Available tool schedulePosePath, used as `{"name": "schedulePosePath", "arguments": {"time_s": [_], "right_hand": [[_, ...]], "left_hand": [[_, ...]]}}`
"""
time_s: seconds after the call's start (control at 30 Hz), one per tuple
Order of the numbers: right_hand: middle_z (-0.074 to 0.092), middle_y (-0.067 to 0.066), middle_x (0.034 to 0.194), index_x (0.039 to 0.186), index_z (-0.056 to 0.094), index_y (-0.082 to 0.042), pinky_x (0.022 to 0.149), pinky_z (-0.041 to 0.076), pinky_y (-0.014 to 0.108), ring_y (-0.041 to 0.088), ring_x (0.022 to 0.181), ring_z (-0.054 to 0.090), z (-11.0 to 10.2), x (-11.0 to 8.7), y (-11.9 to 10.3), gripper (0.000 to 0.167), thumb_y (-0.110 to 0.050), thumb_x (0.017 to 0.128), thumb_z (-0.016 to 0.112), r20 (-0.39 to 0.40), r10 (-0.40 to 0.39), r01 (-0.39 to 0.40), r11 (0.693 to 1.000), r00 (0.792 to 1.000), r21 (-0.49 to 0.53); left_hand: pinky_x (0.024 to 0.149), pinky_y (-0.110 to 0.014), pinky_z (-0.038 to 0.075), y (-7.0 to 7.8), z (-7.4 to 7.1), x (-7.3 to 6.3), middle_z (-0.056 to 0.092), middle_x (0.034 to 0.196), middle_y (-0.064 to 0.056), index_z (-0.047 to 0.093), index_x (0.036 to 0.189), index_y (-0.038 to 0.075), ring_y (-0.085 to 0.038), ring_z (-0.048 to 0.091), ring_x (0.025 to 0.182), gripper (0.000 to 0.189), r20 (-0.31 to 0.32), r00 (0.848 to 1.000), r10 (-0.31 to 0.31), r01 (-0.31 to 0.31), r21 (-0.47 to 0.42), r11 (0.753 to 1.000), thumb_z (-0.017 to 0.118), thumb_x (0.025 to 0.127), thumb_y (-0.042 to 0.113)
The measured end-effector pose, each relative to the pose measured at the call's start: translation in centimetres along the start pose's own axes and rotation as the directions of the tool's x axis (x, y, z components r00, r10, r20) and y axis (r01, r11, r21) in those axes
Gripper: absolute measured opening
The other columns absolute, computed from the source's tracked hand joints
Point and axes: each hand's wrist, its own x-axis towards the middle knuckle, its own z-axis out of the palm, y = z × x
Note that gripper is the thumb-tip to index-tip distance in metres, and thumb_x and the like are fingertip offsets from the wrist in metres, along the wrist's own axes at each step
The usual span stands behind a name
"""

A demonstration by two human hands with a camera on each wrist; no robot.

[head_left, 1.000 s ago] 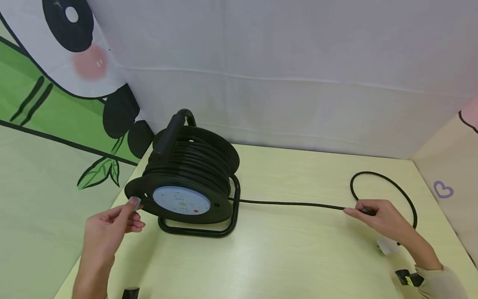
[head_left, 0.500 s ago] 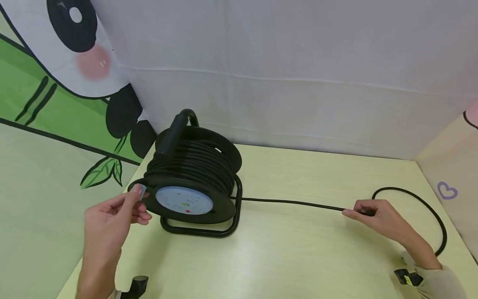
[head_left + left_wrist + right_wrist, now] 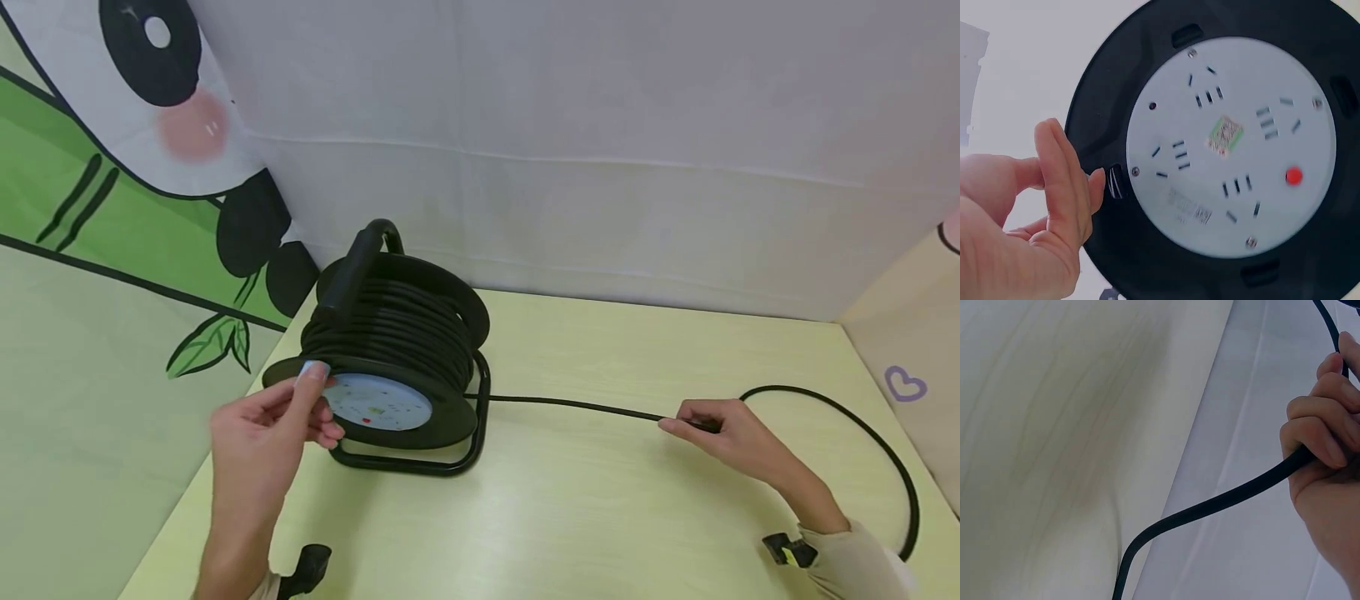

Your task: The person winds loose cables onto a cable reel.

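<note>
A black cable reel (image 3: 382, 325) stands on a tubular frame at the left of the table, its pale socket face (image 3: 1229, 150) turned toward the left hand. The left hand (image 3: 262, 450) pinches at the near flange with thumb and fingers. In the left wrist view, a fingertip lies beside a slot (image 3: 1116, 181) near the rim. From the reel, a black cable (image 3: 570, 403) runs right across the table to the right hand (image 3: 735, 442). Curled fingers grip it in the right wrist view, and the tail of the cable (image 3: 1210, 506) bends away below that hand.
The cable's loose end curves round the right forearm near the table's (image 3: 570, 508) right side. A white cloth backdrop (image 3: 600, 150) rises behind the table, with a printed cloth at the left. Black wrist cameras (image 3: 791, 550) sit below both wrists.
The left hand has moved up and right along the flange, and the reel has turned clockwise, its red spot shifting left. The right hand has moved slightly left, with the loose cable loop sliding along.
</note>
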Motion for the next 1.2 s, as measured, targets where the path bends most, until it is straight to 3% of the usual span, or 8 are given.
{"name": "schedulePosePath", "arguments": {"time_s": [0.27,0.53,0.73,1.0,1.2], "right_hand": [[0.031,-0.017,0.062,0.075,0.062,-0.021,0.045,0.026,0.023,-0.001,0.055,0.027,1.1,1.2,-0.5,0.025,-0.017,0.099,0.071,0.033,-0.035,0.034,0.999,0.999,0.023],[0.031,-0.018,0.061,0.074,0.062,-0.018,0.044,0.027,0.022,-0.002,0.054,0.026,2.5,2.4,-1.5,0.028,-0.019,0.102,0.068,0.065,-0.065,0.062,0.997,0.996,0.051],[0.033,-0.018,0.062,0.076,0.061,-0.021,0.046,0.028,0.020,-0.002,0.054,0.028,3.6,3.3,-2.4,0.027,-0.018,0.102,0.067,0.088,-0.108,0.102,0.992,0.990,0.071],[0.033,-0.019,0.061,0.076,0.060,-0.022,0.050,0.027,0.016,-0.003,0.054,0.029,5.1,4.3,-3.2,0.027,-0.023,0.102,0.067,0.111,-0.130,0.127,0.991,0.985,0.042],[0.029,-0.020,0.061,0.073,0.052,-0.027,0.051,0.025,0.016,-0.003,0.054,0.025,4.5,4.7,-3.7,0.033,-0.024,0.102,0.067,0.099,-0.151,0.153,0.988,0.984,-0.016]], "left_hand": [[0.051,-0.030,0.061,0.1,1.7,-0.9,0.063,0.064,-0.015,0.073,0.095,-0.013,-0.021,0.064,0.047,0.029,0.073,0.996,0.047,-0.048,0.004,0.999,0.075,0.096,0.015],[0.053,-0.032,0.062,-0.4,3.5,-1.7,0.063,0.061,-0.013,0.069,0.083,-0.013,-0.021,0.065,0.047,0.031,0.179,0.978,0.111,-0.122,0.048,0.991,0.072,0.098,0.014],[0.056,-0.034,0.064,-0.8,4.5,-2.2,0.064,0.062,-0.010,0.069,0.081,-0.010,-0.022,0.067,0.049,0.035,0.249,0.966,0.065,-0.082,0.062,0.995,0.073,0.099,0.020],[0.055,-0.037,0.063,-1.6,5.5,-2.9,0.065,0.063,-0.012,0.071,0.085,-0.009,-0.026,0.068,0.051,0.032,0.285,0.958,0.032,-0.048,0.049,0.998,0.074,0.098,0.021],[0.054,-0.037,0.063,-2.8,6.0,-3.5,0.066,0.063,-0.012,0.072,0.085,-0.007,-0.023,0.068,0.051,0.032,0.316,0.948,0.022,-0.039,0.047,0.998,0.074,0.097,0.022]]}}
